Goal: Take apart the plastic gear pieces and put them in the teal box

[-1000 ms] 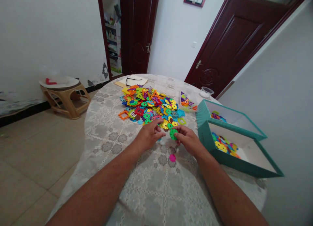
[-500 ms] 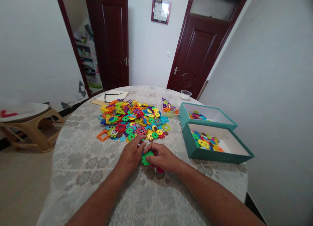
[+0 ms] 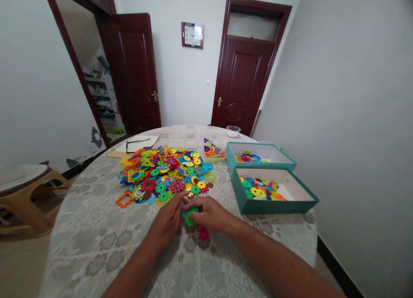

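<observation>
My right hand (image 3: 210, 213) pinches a green flower-shaped plastic disc (image 3: 191, 217) between thumb and fingers, low over the table. Right beside it is my left hand (image 3: 170, 217), its fingers closed and bent toward the disc; what they grip is mostly hidden. A sliver of blue shows between the hands. Just below the right hand a pink piece (image 3: 204, 234) lies on the cloth. Beyond the fingertips spreads a large heap of colourful interlocking plastic pieces (image 3: 164, 173), with flower discs and square frames among them.
Two teal boxes (image 3: 274, 207) holding more pieces stand at the right. Behind the heap are a clear tray (image 3: 214, 152) of small pieces, a clear bowl (image 3: 233, 131), and glasses (image 3: 138, 144) on paper. The patterned cloth (image 3: 106, 259) covers a round table; a stool (image 3: 35, 203) stands left.
The camera view has tipped upward and turned a little, shifting the scene. Both hands stay together around the green disc. More of the pink piece shows below my right hand.
</observation>
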`<state>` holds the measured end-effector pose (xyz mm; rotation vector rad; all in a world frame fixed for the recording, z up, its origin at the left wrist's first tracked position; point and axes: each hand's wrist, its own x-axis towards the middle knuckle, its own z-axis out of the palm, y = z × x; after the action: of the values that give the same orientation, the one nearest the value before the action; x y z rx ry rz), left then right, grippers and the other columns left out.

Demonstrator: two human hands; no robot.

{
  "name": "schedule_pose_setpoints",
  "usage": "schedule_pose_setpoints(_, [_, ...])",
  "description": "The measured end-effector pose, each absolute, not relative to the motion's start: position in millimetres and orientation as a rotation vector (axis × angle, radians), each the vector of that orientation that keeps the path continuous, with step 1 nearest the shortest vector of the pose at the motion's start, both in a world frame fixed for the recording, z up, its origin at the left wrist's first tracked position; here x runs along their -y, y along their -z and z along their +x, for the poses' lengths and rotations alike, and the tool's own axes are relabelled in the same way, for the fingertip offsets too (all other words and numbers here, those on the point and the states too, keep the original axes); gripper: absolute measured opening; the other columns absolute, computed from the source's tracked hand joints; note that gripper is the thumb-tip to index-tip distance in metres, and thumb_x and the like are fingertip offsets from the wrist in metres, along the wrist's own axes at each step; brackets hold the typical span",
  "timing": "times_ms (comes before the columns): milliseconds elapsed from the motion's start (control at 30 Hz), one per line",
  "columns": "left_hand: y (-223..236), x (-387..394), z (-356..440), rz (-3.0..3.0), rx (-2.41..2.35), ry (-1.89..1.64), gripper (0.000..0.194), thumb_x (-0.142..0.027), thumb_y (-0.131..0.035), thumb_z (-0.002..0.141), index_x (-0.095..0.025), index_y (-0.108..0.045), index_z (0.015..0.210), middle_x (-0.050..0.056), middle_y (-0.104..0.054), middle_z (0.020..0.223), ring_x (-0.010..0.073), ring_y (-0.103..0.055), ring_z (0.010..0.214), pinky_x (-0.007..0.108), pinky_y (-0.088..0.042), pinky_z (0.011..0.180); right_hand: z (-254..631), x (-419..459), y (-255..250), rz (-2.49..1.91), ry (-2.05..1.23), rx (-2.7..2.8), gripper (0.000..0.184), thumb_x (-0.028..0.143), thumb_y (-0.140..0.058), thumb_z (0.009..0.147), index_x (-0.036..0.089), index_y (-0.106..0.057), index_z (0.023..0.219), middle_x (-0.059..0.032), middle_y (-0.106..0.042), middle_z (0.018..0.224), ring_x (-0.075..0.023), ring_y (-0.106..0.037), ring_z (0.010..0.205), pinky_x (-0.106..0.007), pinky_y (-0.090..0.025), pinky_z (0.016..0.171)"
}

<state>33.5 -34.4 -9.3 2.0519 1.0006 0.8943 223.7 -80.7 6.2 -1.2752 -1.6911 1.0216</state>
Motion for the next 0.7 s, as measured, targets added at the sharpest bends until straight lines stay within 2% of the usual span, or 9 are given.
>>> schedule_pose_setpoints(100, [8, 39, 30, 2.1, -1.056, -0.871, 0.043, -0.043, -0.04, 0.103, -0.025, -0.063, 0.135, 0.009, -0.073, 0.118, 0.0247, -0.07, 0.1, 0.041, -0.055, 0.096, 259, 80, -34, -1.367, -0.688, 1.74, 0.03, 0.018, -0.066, 0.082, 0.025, -0.08, 0.108, -0.0033, -0.075, 0.107, -0.0199, -0.068, 0.095, -0.031, -0.053, 0.085])
schedule_pose_setpoints(200, [6, 48, 26, 2.229, -1.0, -0.711, 0.04, -0.041, -0.051, 0.099, -0.027, -0.063, 0.135, 0.008, -0.07, 0.125, 0.0219, -0.069, 0.093, 0.038, -0.054, 0.093, 312, 71, -65, -1.55, -0.42, 1.626, 0.031, 0.026, -0.064, 0.088, 0.022, -0.078, 0.114, -0.0075, -0.076, 0.106, -0.0218, -0.069, 0.09, -0.034, -0.055, 0.082])
schedule_pose_setpoints(333, [2, 61, 29, 2.417, -0.857, -0.451, 0.04, -0.038, -0.065, 0.092, -0.03, -0.067, 0.131, 0.007, -0.068, 0.127, 0.0259, -0.062, 0.115, 0.038, -0.048, 0.102, 380, 44, -95, -1.811, -0.09, 1.448, 0.035, 0.026, -0.062, 0.086, 0.017, -0.078, 0.116, -0.0103, -0.077, 0.107, -0.0243, -0.07, 0.097, -0.036, -0.054, 0.091])
schedule_pose_setpoints(533, [-5, 76, 46, 2.571, -0.716, -0.327, 0.031, -0.043, -0.075, 0.087, -0.032, -0.072, 0.116, 0.006, -0.065, 0.124, 0.0265, -0.056, 0.114, 0.038, -0.045, 0.1, 422, 21, -106, -1.868, 0.026, 1.329, 0.043, 0.017, -0.056, 0.078, 0.013, -0.075, 0.117, -0.0158, -0.073, 0.124, -0.0277, -0.067, 0.115, -0.043, -0.048, 0.106])
schedule_pose_setpoints(633, [1, 76, 54, 2.622, -0.676, -0.289, 0.019, -0.037, -0.076, 0.087, -0.03, -0.074, 0.104, 0.005, -0.066, 0.118, 0.026, -0.056, 0.112, 0.036, -0.045, 0.097, 408, 35, -100, -1.821, 0.04, 1.32, 0.041, 0.019, -0.05, 0.084, 0.015, -0.073, 0.118, -0.014, -0.072, 0.126, -0.0248, -0.068, 0.111, -0.04, -0.052, 0.101])
schedule_pose_setpoints(700, [7, 73, 57, 2.635, -0.694, -0.274, 0.013, -0.032, -0.073, 0.089, -0.028, -0.074, 0.102, 0.006, -0.066, 0.115, 0.0254, -0.057, 0.111, 0.035, -0.045, 0.094, 385, 53, -94, -1.74, -0.044, 1.353, 0.038, 0.023, -0.047, 0.09, 0.016, -0.072, 0.118, -0.0117, -0.075, 0.114, -0.0224, -0.072, 0.097, -0.036, -0.056, 0.089])
